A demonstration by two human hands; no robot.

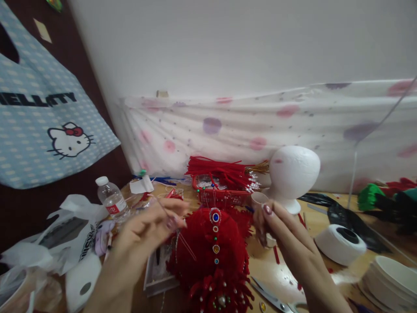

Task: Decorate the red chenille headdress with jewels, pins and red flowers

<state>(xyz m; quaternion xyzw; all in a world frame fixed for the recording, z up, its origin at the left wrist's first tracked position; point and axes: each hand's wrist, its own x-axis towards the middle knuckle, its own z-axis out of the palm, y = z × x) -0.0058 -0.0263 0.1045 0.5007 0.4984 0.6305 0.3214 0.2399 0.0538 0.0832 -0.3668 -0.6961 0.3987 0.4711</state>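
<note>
A red velvety headdress [195,234] stands in the middle. Down its front runs a row of jewelled ornaments [215,217], with blue, green and yellow stones. Lower down sits a red flower trim [221,295] dotted with pearls and beads. To the left of the headdress is my left hand [156,224], slightly blurred, thumb and fingers pinched on a thin thread [187,246] that trails in front of the red velvet. My right hand [276,226] is raised on the other side, its fingertips pressed together. Whatever they hold is too small to make out.
Behind stands a red basket [224,198] with red stems on top. A white foam head [293,174] is at the back right, near a thread cone [340,244]. Scissors [270,298] lie in front. On the left are a water bottle [110,198] and plastic bags [70,234].
</note>
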